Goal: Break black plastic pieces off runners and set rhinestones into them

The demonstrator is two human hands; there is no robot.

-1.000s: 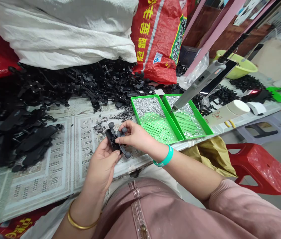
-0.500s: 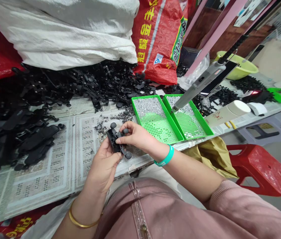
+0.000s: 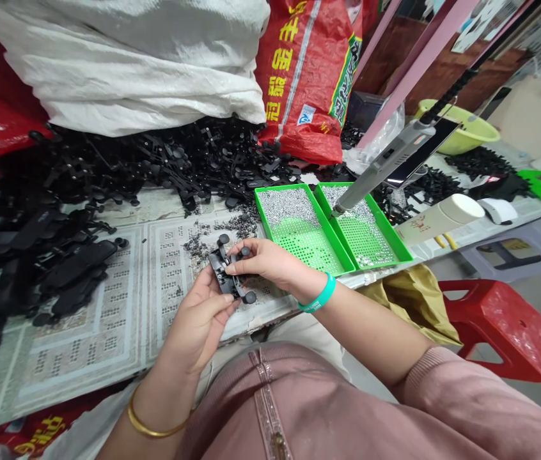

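Between my two hands, over the table's front edge, is a black plastic assembly (image 3: 223, 278) with arms ending in round knobs. It looks like a phone holder bracket, but its exact kind is unclear. My left hand (image 3: 202, 313) grips its body from the near left side, thumb along the lower edge. My right hand (image 3: 263, 260) pinches the arm section from the right, fingers partly hiding it. Small black parts (image 3: 197, 240) lie scattered just beyond the hands. Right of them, two green trays (image 3: 336, 254) hold small silver screws over perforated plates.
A grey electric screwdriver (image 3: 385, 160) hangs tilted over the right tray. Black plastic parts (image 3: 155, 156) are heaped along the back, with more black pieces (image 3: 76, 265) at left. White (image 3: 146, 64) and red sacks (image 3: 299, 83) stand behind. A white cup (image 3: 438, 217) lies right; a red stool (image 3: 510, 329) stands below.
The black assembly has tilted slightly in my hands, so more of its inner face catches the light. Both hands keep their hold; the view has shifted a little.
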